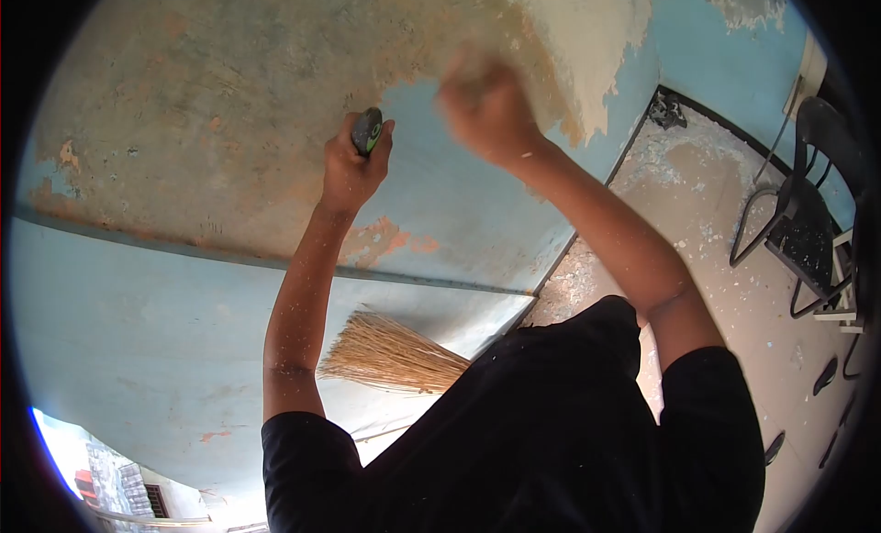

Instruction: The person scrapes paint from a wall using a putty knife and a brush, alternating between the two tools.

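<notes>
My left hand (356,171) is closed round the black-and-green handle of what looks like a scraper (368,131), held up at the wall. Its blade end is hidden from this view. To the right of it, my right hand (488,106) is raised in front of the wall, blurred by motion. Its fingers look curled into a fist, and what they hold, if anything, cannot be made out. The wall (202,102) behind both hands has light blue paint, with large bare patches of brown and grey plaster and ragged paint edges.
A straw broom (395,349) lies below my left forearm against the lower blue wall (165,322). Paint flakes litter the floor (697,221) at right. A black chair (808,203) stands by the right-hand wall, and a dark crumpled thing (667,111) lies in the corner.
</notes>
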The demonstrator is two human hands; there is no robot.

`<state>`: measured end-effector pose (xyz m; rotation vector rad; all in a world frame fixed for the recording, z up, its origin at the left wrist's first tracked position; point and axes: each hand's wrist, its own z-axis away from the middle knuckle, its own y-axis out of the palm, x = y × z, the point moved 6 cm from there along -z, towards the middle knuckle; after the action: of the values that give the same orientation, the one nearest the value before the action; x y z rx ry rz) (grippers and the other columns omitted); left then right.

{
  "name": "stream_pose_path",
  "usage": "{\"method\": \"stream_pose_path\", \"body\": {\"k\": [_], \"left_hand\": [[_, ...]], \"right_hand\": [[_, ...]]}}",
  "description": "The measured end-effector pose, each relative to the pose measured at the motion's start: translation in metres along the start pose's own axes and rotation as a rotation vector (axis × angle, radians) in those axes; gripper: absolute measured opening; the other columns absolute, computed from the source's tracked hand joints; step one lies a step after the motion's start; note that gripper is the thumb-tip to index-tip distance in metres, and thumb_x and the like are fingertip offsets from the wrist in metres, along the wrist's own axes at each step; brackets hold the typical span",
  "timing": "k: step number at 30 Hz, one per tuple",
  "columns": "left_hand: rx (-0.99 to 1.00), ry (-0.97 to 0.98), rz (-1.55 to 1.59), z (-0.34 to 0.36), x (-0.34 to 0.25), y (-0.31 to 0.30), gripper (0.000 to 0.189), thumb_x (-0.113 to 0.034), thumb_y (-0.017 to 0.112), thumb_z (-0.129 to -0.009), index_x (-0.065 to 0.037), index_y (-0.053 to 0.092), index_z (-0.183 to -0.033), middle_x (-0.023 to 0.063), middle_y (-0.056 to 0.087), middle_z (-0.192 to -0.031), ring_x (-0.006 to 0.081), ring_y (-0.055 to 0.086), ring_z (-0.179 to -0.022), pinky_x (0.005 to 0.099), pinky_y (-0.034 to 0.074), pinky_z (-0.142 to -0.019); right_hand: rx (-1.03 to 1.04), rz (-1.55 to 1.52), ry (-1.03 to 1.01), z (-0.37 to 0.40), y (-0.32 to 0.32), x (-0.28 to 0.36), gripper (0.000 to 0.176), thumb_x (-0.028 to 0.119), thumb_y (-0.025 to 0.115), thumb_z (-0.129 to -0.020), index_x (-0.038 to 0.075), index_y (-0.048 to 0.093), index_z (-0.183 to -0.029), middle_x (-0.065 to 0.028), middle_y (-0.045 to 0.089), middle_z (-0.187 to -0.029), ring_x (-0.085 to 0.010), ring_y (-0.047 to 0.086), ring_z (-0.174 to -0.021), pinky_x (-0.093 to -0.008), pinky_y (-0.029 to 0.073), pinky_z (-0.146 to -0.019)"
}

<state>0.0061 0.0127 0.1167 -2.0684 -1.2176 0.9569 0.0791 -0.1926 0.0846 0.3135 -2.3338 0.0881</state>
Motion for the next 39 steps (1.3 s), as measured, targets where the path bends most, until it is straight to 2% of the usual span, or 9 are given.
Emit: {"method": "stream_pose_path", "body": {"k": [2, 5, 9, 11, 12, 16, 27, 32, 39], "left_hand": [[-0.001, 0.058, 0.009, -0.003, -0.001, 0.001, 0.015, -0.008, 0.07, -0.089, 0.001, 0.058, -0.091, 0.0089, 0.058, -0.064, 0.0062, 0.051, -0.061, 0.026, 0.045, -0.053], [-0.037, 0.0, -0.046, -0.009, 0.005, 0.002, 0.016, -0.008, 0.07, -0.088, 0.001, 0.058, -0.091, 0.0083, 0.059, -0.064, 0.0062, 0.051, -0.061, 0.027, 0.046, -0.053], [-0.039, 0.004, -0.003, 0.0, 0.006, 0.003, 0.017, -0.009, 0.07, -0.089, 0.001, 0.057, -0.089, 0.0068, 0.058, -0.064, 0.0064, 0.05, -0.06, 0.0272, 0.045, -0.052], [-0.081, 0.062, 0.037, -0.003, 0.006, 0.003, 0.018, -0.01, 0.07, -0.089, 0.001, 0.056, -0.087, 0.0065, 0.057, -0.063, 0.0064, 0.049, -0.059, 0.0267, 0.044, -0.051], [-0.048, 0.021, 0.021, 0.001, 0.006, 0.005, 0.017, -0.009, 0.069, -0.09, 0.0, 0.056, -0.087, 0.0049, 0.055, -0.064, 0.0065, 0.05, -0.059, 0.0259, 0.043, -0.051], [-0.116, -0.317, 0.477, 0.041, -0.004, -0.013, 0.017, -0.014, 0.067, -0.092, -0.004, 0.055, -0.091, -0.0003, 0.051, -0.068, 0.0069, 0.049, -0.061, 0.0242, 0.042, -0.055], [-0.409, -0.694, 0.533, 0.191, -0.026, 0.023, 0.026, -0.018, 0.059, -0.098, -0.004, 0.043, -0.115, 0.0069, 0.055, -0.096, 0.0122, 0.053, -0.084, 0.0283, 0.045, -0.075], [-0.534, -0.878, 0.423, 0.22, -0.029, 0.038, 0.031, -0.01, 0.069, -0.092, -0.005, 0.041, -0.104, 0.0055, 0.059, -0.083, 0.0121, 0.058, -0.073, 0.0265, 0.049, -0.067], [-1.048, -0.826, 0.722, 0.197, -0.027, 0.013, 0.035, -0.005, 0.065, -0.092, -0.007, 0.036, -0.111, 0.0023, 0.051, -0.073, 0.0143, 0.053, -0.059, 0.0278, 0.049, -0.061]], "right_hand": [[0.335, 0.341, 0.057, 0.014, 0.032, -0.012, 0.017, 0.019, 0.063, -0.082, 0.003, 0.058, -0.086, -0.0156, 0.065, -0.072, -0.0327, 0.065, -0.065, -0.0436, 0.051, -0.06], [-0.25, -0.291, 0.198, -0.005, -0.017, -0.012, 0.025, 0.024, 0.064, -0.08, 0.002, 0.061, -0.09, -0.0205, 0.068, -0.08, -0.0419, 0.066, -0.076, -0.0488, 0.053, -0.068], [-0.044, 0.173, -0.072, 0.011, 0.016, -0.022, 0.024, 0.02, 0.063, -0.08, 0.0, 0.061, -0.094, -0.0231, 0.067, -0.079, -0.0421, 0.065, -0.076, -0.0457, 0.052, -0.068], [0.128, 0.256, 0.096, 0.021, 0.018, -0.032, 0.017, 0.013, 0.062, -0.082, -0.001, 0.057, -0.09, -0.0156, 0.055, -0.064, -0.0246, 0.058, -0.062, -0.0366, 0.048, -0.061], [-0.046, 0.011, 0.133, 0.018, -0.005, -0.027, 0.016, 0.014, 0.061, -0.082, 0.001, 0.062, -0.091, -0.0171, 0.064, -0.071, -0.0329, 0.064, -0.065, -0.0385, 0.049, -0.062], [-0.432, -0.423, 0.48, 0.069, -0.076, -0.068, 0.017, 0.022, 0.063, -0.089, 0.005, 0.062, -0.085, 0.0027, 0.055, -0.073, -0.0064, 0.05, -0.067, -0.0249, 0.041, -0.06], [0.298, -0.542, 1.306, 0.292, -0.041, -0.154, 0.027, 0.036, 0.053, -0.096, 0.009, 0.055, -0.1, -0.0042, 0.057, -0.085, -0.0157, 0.058, -0.073, -0.0326, 0.049, -0.064], [0.777, -0.323, 1.111, 0.25, -0.014, -0.139, 0.027, 0.03, 0.065, -0.093, 0.006, 0.054, -0.097, -0.0009, 0.055, -0.078, -0.009, 0.053, -0.068, -0.0275, 0.045, -0.06], [0.763, -0.309, 1.07, 0.173, -0.018, -0.161, 0.026, 0.028, 0.068, -0.092, 0.008, 0.053, -0.094, 0.0018, 0.052, -0.074, -0.0083, 0.051, -0.067, -0.0264, 0.043, -0.061]]}}
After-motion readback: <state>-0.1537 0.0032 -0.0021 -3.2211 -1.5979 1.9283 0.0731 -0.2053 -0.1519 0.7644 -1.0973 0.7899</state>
